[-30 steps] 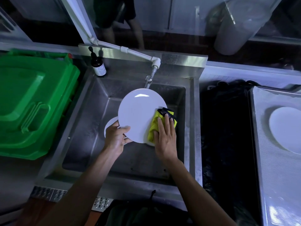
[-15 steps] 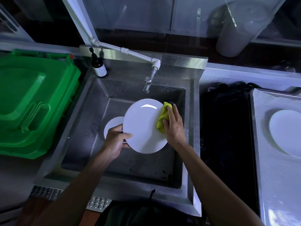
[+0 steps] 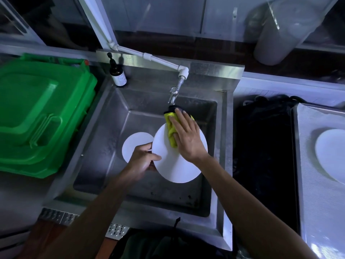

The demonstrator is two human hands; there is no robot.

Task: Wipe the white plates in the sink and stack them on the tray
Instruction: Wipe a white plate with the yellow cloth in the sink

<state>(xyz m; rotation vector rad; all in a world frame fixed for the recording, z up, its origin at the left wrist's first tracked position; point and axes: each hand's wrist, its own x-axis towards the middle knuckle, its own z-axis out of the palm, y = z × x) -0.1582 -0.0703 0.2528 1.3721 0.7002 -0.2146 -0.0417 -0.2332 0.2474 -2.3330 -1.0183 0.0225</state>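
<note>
Progress: one white plate (image 3: 334, 154) already lies on the tray (image 3: 317, 212) at far right, its far side cut off by the frame edge. A second plate, the held plate (image 3: 175, 165), is mid-wipe over the sink (image 3: 104, 128). A third plate (image 3: 134, 144) rests on the sink floor, partly hidden behind the held one. Judged state: one stacked, one in hand, at least one waiting; whether the sink holds more under these I cannot tell.

Grips: left hand (image 3: 141, 161) grasps the held plate at its left rim, thumb across the upper face, fingers underneath out of sight. Right hand (image 3: 186, 137) lies flat, fingers extended, pressing a cloth (image 3: 171, 128) against the upper part of the plate near its far rim; nothing is clenched, the palm just bears down.

Materials and shapes:
- Plates: round, smooth, matte white, shallow, no visible pattern. The held one is tilted toward the camera.
- Cloth: yellow, soft, bunched into folds, with a dark portion at the far end under the fingertips.
- Sink: brushed stainless steel, rectangular basin, dark specks along the near wall.
- Tap (image 3: 174, 92): metal spout hanging from a white pipe, just above the cloth; no water seen running.
- Tray: pale, finely textured surface, raised edge.
- Left of sink: green moulded plastic bin lid (image 3: 37, 113); dark pump bottle (image 3: 117, 75) on the back ledge.

Remaining, as judged: finish this wipe, carry to tray, repeat.
</note>
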